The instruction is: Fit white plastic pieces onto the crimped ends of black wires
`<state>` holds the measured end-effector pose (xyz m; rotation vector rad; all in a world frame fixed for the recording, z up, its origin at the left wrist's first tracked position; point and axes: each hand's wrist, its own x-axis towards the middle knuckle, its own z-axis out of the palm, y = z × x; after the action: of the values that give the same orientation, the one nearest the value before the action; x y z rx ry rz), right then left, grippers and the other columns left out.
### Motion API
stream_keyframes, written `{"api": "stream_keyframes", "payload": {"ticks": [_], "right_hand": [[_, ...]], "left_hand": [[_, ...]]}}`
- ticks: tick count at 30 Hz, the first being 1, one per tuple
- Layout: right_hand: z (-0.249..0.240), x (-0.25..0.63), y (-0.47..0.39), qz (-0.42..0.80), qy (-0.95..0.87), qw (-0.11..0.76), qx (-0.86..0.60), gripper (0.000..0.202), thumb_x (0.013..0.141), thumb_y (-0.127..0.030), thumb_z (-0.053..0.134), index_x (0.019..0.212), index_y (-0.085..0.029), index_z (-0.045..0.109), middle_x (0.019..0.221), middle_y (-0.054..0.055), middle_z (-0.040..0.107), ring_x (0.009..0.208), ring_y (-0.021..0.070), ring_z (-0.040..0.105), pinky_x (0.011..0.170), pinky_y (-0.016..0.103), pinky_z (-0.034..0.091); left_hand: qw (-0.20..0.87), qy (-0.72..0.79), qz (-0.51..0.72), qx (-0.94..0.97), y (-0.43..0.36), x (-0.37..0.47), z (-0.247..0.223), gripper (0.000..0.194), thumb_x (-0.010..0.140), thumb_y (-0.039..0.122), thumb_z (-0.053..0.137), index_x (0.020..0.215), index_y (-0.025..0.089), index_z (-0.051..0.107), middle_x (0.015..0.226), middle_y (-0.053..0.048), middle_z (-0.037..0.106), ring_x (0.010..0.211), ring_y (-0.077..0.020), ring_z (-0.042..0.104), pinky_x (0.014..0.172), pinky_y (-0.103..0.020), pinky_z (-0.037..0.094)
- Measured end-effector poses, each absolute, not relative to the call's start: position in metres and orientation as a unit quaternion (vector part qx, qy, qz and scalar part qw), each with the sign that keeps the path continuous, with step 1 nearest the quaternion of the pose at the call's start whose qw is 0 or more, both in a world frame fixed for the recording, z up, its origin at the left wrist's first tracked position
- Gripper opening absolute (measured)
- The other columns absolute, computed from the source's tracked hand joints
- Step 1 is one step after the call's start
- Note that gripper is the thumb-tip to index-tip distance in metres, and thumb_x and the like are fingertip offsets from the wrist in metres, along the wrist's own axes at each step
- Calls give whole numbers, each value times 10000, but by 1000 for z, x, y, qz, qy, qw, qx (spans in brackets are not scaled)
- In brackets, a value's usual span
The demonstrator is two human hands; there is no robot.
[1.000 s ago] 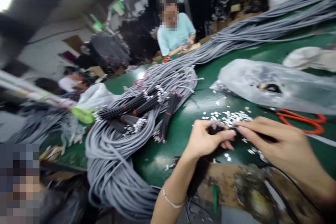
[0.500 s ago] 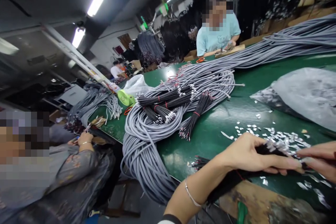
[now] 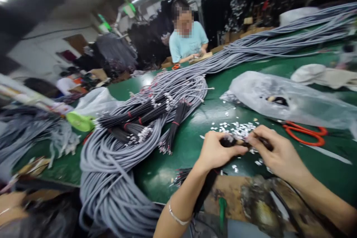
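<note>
My left hand (image 3: 220, 149) is wrapped round a bundle of black wires (image 3: 205, 189) that hangs down beside my wrist. Its thumb points right, toward my right hand (image 3: 267, 147). The fingers of my right hand are pinched together at the end of the bundle, on something too small to make out. Small silvery pieces (image 3: 237, 129) lie scattered on the green table just behind both hands. Another group of black wires (image 3: 182, 174) with red and bare tips lies left of my left wrist.
Tied black wire bundles (image 3: 175, 122) rest on and beside long grey cables (image 3: 117, 163). Orange scissors (image 3: 305, 134) and a plastic bag (image 3: 259, 93) lie right. A stained board (image 3: 223, 193) is in front. A person (image 3: 188, 41) sits across the table (image 3: 156, 171).
The view has swung to the right, so the hands and cables appear further left. My right hand, the scissors and more of the board have come into view.
</note>
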<state>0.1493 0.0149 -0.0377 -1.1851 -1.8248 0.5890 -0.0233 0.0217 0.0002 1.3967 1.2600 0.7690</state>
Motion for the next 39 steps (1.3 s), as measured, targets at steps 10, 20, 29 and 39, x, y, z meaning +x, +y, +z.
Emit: {"api": "stream_keyframes", "payload": {"ticks": [10,20,29,39], "right_hand": [[-11,139,12,295,-638,505,-501,74,827,-207,560,879,-190,610,767,12,539,638,132,507,546,247,390],[-20,139,15,227,-717,357,-554,290,770,-107,541,1013,-193,672,956,48,690,864,235,638,752,351,502],[-6,136,14,348,-649,494,-462,210,783,-140,547,907,-179,712,903,31,711,786,165,666,709,254,539],[-8,134,9,218,-683,473,-512,289,827,-291,580,1084,-173,642,914,52,653,818,176,609,743,303,481]], "left_hand": [[406,580,265,655,31,-35,12,250,742,374,613,750,137,693,677,-24,655,624,-151,564,569,-224,418],[385,582,252,671,31,-36,19,271,781,348,571,637,122,617,645,-38,637,619,-148,554,597,-224,408],[418,587,256,644,26,-29,19,219,748,351,615,737,135,654,650,-49,680,617,-177,615,590,-243,438],[352,634,339,600,23,-25,19,210,664,340,692,640,142,627,550,-1,613,516,-131,548,508,-219,416]]}}
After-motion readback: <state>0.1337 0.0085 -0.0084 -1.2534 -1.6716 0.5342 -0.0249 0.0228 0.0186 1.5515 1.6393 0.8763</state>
